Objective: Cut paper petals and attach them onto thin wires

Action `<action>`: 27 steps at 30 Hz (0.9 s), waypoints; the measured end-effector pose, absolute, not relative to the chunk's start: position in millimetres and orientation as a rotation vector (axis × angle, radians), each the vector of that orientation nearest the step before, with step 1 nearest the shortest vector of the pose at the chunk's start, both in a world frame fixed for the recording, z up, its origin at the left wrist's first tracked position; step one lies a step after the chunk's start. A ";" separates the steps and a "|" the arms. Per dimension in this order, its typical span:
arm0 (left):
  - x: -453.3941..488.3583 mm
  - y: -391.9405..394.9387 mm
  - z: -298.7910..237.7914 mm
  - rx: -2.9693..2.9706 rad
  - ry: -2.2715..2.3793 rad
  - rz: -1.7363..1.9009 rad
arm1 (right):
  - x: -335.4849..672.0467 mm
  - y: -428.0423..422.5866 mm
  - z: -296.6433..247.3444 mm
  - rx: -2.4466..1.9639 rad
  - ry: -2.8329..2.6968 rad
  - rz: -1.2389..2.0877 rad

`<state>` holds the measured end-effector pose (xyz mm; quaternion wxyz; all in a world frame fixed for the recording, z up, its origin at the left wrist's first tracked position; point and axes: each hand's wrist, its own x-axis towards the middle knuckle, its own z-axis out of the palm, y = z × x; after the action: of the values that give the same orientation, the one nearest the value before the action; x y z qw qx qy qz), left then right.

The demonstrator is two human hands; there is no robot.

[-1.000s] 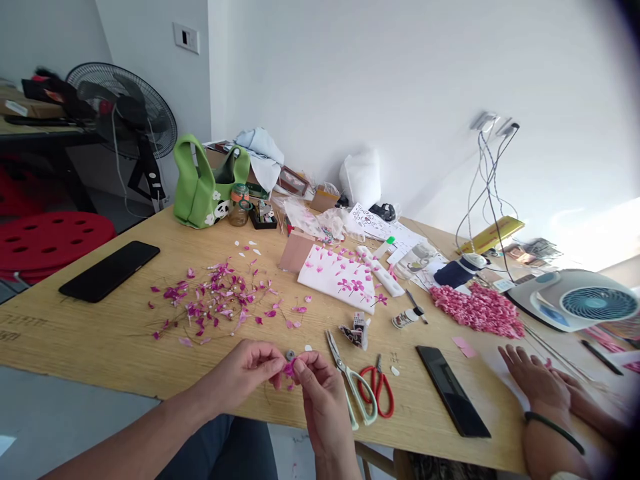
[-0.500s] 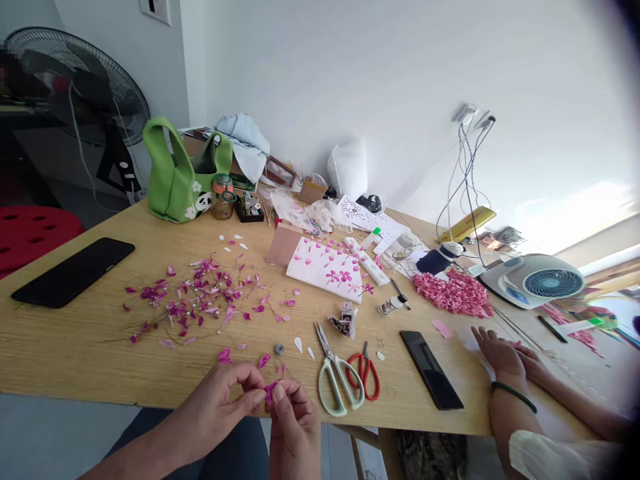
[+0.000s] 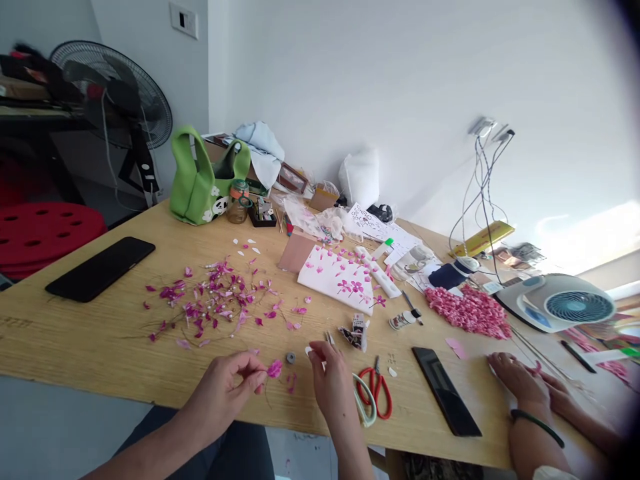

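Note:
My left hand (image 3: 233, 385) hovers at the table's near edge, with thumb and forefinger pinched on a small pink flower (image 3: 274, 368). My right hand (image 3: 331, 381) is a little to its right, fingers drawn together and pointing down at a small white petal (image 3: 309, 349) on the wood. The right hand covers the blades of the white-handled scissors (image 3: 365, 403). A small grey spool (image 3: 291, 358) lies between my two hands. Scattered pink flowers and stems (image 3: 210, 307) lie beyond my left hand.
Red scissors (image 3: 379, 390) and a black phone (image 3: 446, 390) lie right of my right hand. Further back are a white foam block with flowers (image 3: 340, 277), a pink pile (image 3: 467, 310), a desk fan (image 3: 565, 303), a green bag (image 3: 200, 180) and another phone (image 3: 100, 268). A co-worker's hands (image 3: 525, 380) rest at right.
My hands have come apart. The left keeps the pink flower, and the right has moved right and forward to the white petal by the scissors. The view shifted slightly.

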<state>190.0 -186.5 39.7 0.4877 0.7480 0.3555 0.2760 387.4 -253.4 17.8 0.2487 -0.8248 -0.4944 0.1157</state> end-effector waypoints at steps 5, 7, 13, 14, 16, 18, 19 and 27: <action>185.8 -184.5 43.2 1.579 0.901 0.649 | 403.2 -235.6 2.9 -2.414 -1.527 0.233; 184.7 -184.6 42.3 1.531 0.897 0.658 | 404.5 -232.4 -0.9 -2.441 -1.578 0.236; 185.9 -181.4 42.6 1.280 0.834 0.651 | 408.5 -227.6 -2.9 -2.440 -1.643 0.278; 186.0 -180.8 43.2 1.213 0.822 0.644 | 408.6 -226.9 -2.7 -2.434 -1.639 0.282; 185.6 -180.0 44.1 1.067 0.786 0.624 | 408.1 -225.2 -2.1 -2.420 -1.619 0.290; 184.3 -180.0 44.1 0.903 0.737 0.604 | 407.7 -224.2 -0.7 -2.395 -1.586 0.307; 183.5 -180.1 43.7 0.817 0.712 0.594 | 407.6 -224.4 0.9 -2.377 -1.565 0.322; 183.7 -183.5 40.9 0.488 0.656 0.576 | 373.1 -251.5 42.7 -1.651 -1.164 0.859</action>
<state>183.7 -183.5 40.9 0.8776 0.2340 0.3144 0.2759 373.1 -251.5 42.7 0.4557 -0.6696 -0.4719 0.3482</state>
